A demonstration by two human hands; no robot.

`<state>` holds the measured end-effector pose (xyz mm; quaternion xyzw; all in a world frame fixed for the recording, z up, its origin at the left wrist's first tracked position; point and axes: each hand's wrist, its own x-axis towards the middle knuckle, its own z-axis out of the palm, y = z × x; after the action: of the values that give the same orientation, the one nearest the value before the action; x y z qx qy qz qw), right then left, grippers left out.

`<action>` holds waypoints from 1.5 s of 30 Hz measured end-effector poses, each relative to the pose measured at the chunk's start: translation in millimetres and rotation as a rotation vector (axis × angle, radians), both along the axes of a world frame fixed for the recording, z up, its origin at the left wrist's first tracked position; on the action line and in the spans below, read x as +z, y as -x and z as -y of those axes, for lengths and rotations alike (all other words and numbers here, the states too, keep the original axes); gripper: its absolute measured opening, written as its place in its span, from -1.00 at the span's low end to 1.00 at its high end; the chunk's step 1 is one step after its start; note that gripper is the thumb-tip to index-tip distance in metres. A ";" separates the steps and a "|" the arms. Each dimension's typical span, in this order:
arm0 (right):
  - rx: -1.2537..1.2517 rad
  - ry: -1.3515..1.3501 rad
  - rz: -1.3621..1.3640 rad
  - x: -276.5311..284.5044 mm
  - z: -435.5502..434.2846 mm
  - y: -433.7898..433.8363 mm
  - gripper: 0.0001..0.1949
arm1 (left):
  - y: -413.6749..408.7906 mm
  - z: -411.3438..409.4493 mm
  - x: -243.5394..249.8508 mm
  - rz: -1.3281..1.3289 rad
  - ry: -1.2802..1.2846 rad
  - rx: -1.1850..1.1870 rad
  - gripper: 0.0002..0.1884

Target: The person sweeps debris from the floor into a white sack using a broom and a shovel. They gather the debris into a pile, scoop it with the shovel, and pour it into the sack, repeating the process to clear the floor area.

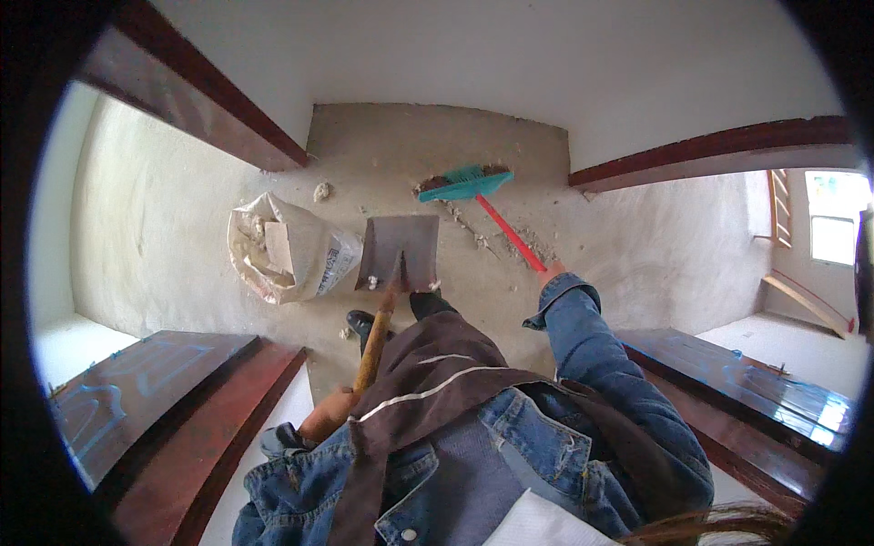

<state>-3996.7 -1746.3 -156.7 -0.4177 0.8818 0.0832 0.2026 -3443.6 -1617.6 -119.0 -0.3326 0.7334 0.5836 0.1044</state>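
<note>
My left hand point(329, 413) grips the wooden handle point(374, 348) of a flat metal shovel point(401, 239). The shovel's blade lies on the concrete floor point(478, 307) in front of my feet, with small pale lumps at its near corners. In my right hand point(552, 273) is the red handle point(511, 233) of a broom with a teal head point(468, 183). Its bristles point away from me, against the floor beyond the shovel. Loose rubble point(536, 246) and dust lie in a line between the broom head and my right hand.
An open white woven sack point(293, 249), holding rubble and a piece of cardboard, stands left of the shovel. Dark red door frames point(212, 102) point(710, 153) and film-covered doors point(157, 389) point(744, 382) flank both sides. A wall point(444, 54) is ahead; one lump point(323, 192) lies near the sack.
</note>
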 end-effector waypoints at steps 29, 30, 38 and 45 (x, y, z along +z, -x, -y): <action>-0.319 -0.518 0.682 -42.8 -53.7 71.7 -0.61 | 78.5 -38.1 75.9 0.571 -0.579 1.017 -0.54; -0.338 -0.499 0.830 -29.8 -65.8 78.2 -0.72 | 69.9 -64.3 65.2 0.548 -0.546 0.995 -0.54; -0.268 -0.449 1.002 50.4 -171.8 55.5 -0.70 | 33.8 -237.7 7.7 0.754 -0.513 0.996 -0.61; -0.045 -0.492 0.644 43.1 -209.9 -1.3 -0.75 | -19.6 -379.2 -21.6 0.759 -0.498 0.881 -0.63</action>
<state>-3995.5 -1536.4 -113.6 -0.3422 0.7359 0.1520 0.5642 -3424.1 -1238.4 -140.6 -0.7529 0.2817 0.5664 0.1818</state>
